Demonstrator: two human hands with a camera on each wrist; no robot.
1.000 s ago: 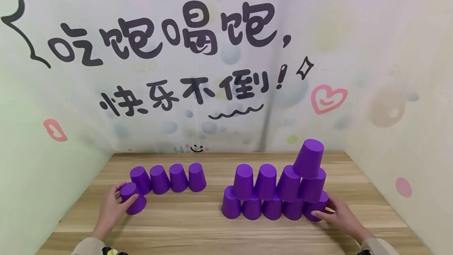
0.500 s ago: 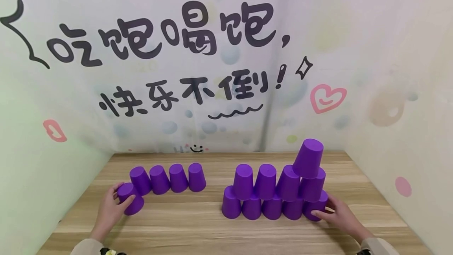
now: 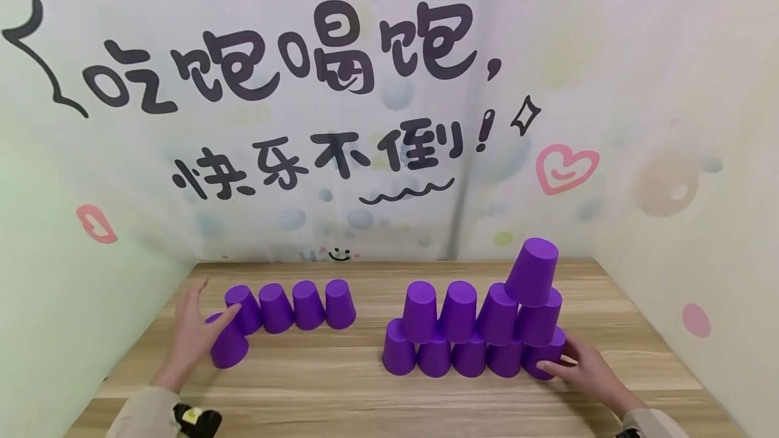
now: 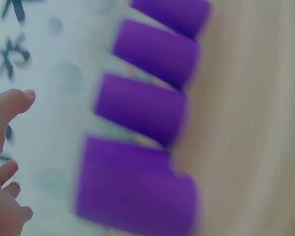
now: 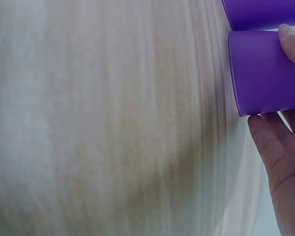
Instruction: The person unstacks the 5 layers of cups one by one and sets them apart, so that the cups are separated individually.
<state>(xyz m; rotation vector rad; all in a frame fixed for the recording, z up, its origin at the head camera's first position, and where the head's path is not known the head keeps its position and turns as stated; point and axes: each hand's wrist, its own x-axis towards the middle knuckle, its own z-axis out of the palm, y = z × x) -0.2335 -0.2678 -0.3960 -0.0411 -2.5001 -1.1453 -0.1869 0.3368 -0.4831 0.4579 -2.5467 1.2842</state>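
Note:
My left hand point(image 3: 196, 330) is raised above an upside-down purple cup point(image 3: 230, 349) at the front left, its fingers spread and apart from the cup. The left wrist view shows the thumb and fingers point(image 4: 14, 101) holding nothing. Behind that cup, several more upside-down purple cups point(image 3: 308, 306) stand in a row. On the right, my right hand point(image 3: 587, 370) holds the end cup point(image 3: 540, 361) of a stack's bottom row. Thumb on one side, fingers on the other, it grips this cup point(image 5: 265, 73) in the right wrist view.
The stack has a bottom row of several purple cups point(image 3: 435, 358), a second row point(image 3: 458, 313) on top, and a single cup point(image 3: 533, 272) at the upper right. All stand on a wooden table point(image 3: 341, 397). A printed curtain point(image 3: 389, 222) hangs behind it.
My left hand has let go of the front left cup and lifted up, its fingers spreading. That cup stays upright on the table. The right hand and the stack have not moved.

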